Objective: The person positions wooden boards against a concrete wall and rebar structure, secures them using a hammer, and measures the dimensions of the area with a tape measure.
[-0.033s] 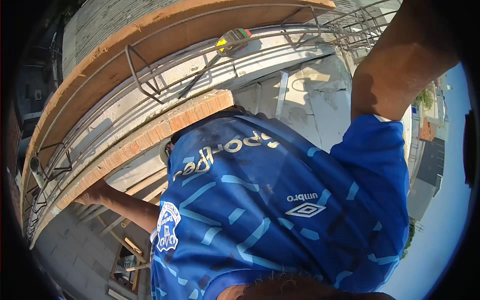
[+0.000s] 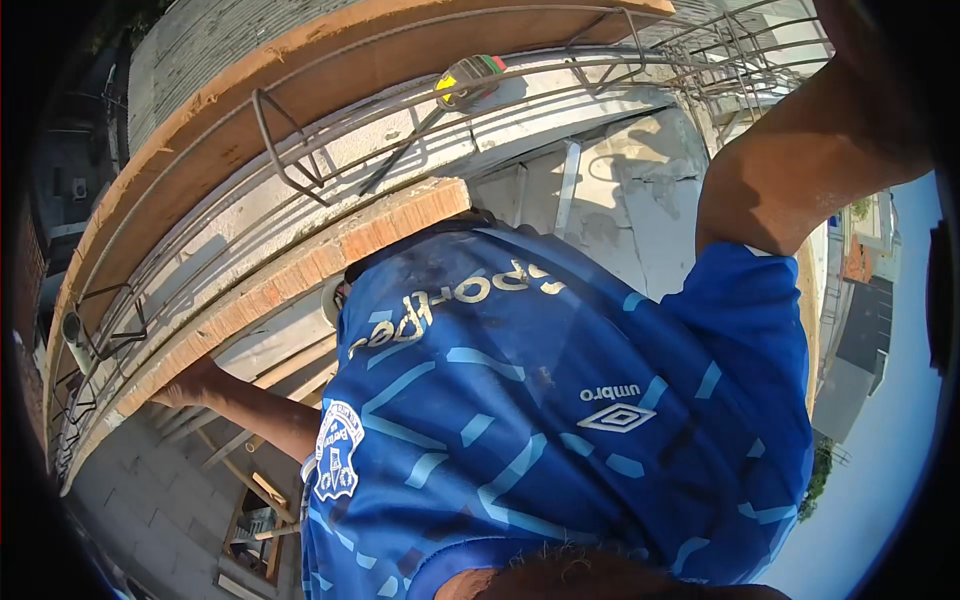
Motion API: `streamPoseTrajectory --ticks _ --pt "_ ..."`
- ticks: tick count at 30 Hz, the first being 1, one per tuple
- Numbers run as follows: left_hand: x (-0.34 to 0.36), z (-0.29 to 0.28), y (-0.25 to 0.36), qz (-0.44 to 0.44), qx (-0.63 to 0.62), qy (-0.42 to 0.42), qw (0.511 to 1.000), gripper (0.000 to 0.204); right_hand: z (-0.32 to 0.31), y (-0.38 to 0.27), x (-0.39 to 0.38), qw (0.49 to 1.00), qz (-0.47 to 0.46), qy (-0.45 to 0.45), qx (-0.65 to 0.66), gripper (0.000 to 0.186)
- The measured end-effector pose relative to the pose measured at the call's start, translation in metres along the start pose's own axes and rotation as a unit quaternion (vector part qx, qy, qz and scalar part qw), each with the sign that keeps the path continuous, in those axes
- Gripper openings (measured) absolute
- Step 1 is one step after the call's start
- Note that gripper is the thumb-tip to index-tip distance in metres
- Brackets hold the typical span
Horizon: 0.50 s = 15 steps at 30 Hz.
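My left arm reaches out to the left, and my left hand (image 2: 180, 388) is at the lower edge of a long board (image 2: 330, 245) with a rough, orange-brown edge. The board hides its fingers, so I cannot see whether they grip it. My right arm (image 2: 800, 165) is bent and raised at the upper right; its hand is beyond the picture. A yellow and black tape measure (image 2: 468, 82) with a red and green end rests among thin steel bars (image 2: 370, 115). From it a narrow dark strip (image 2: 405, 150) runs toward the board.
Bent steel stirrups (image 2: 285, 150) stand along the bars, beside a curved-looking outer wooden plank (image 2: 210, 120). More bars (image 2: 735, 50) cross at the upper right. Corrugated roofing (image 2: 240, 55) lies beyond the plank. Below at the left are a block wall (image 2: 150, 500) and wooden poles (image 2: 285, 375).
My right arm has shifted slightly, its elbow bending further out to the right. The view has tilted a little. My left hand stays at the board, and the tape measure lies where it was.
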<state>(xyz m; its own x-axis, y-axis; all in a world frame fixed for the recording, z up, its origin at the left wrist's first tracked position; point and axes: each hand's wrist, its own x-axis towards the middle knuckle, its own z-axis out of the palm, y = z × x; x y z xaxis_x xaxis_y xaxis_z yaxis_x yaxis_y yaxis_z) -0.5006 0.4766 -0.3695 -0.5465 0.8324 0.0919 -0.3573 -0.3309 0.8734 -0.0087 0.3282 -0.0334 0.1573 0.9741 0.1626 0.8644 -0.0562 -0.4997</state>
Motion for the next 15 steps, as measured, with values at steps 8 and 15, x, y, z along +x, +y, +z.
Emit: streamPoseTrajectory --ticks 8,15 --pt "0.032 -0.041 0.031 -0.031 -0.025 0.031 0.999 0.083 0.092 0.051 -0.023 0.97 -0.211 0.119 -0.027 0.017" --pt "0.027 0.003 0.116 0.311 0.17 0.236 0.905 0.089 0.112 0.049 0.005 0.986 -0.033 -0.081 -0.144 0.048"
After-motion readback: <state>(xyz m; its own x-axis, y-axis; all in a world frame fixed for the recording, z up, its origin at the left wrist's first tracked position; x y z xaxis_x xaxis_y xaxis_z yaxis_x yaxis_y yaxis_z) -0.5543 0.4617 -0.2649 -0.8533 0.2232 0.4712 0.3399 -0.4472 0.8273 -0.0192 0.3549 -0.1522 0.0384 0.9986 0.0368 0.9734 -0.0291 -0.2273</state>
